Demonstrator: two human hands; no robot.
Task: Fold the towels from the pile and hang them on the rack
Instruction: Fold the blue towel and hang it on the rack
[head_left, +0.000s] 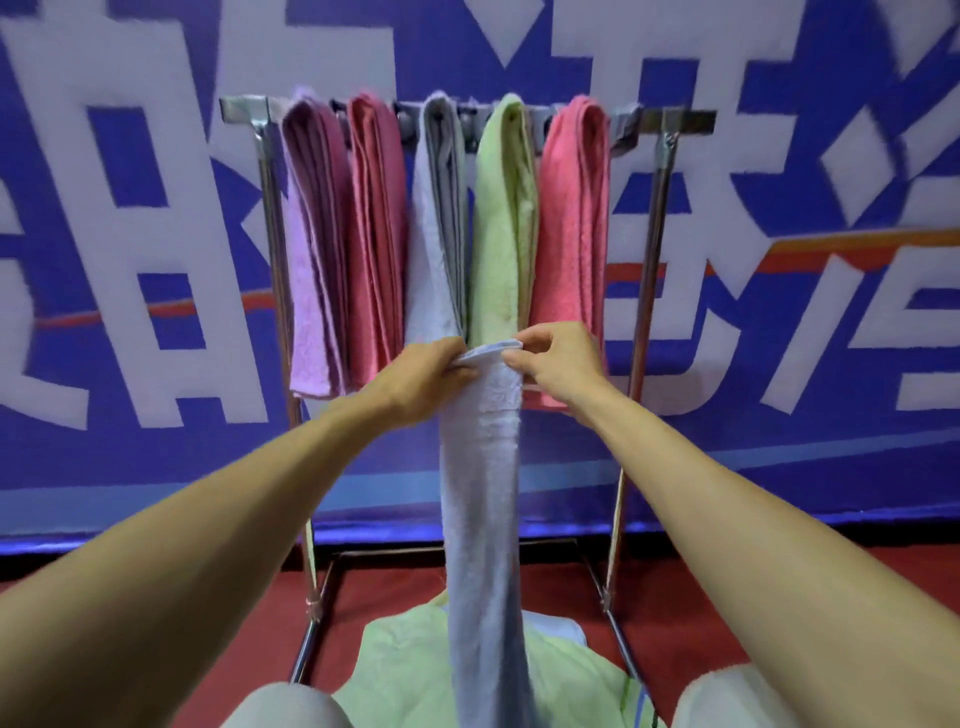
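Observation:
A long pale blue towel (480, 499) hangs folded into a narrow strip in front of me. My left hand (415, 379) pinches its top edge on the left, and my right hand (558, 366) pinches it on the right. Behind it stands a metal rack (660, 218) with several folded towels over its top bar: purple (314, 244), dark pink (376, 234), grey-blue (441, 218), green (506, 218) and coral pink (571, 218). The pile (415, 670) lies below, with a light green towel on top.
A blue banner with large white characters (145, 260) covers the wall behind the rack. The floor (249, 623) is red. The rack's base bars (311, 649) run along the floor toward me. My knees (722, 701) show at the bottom edge.

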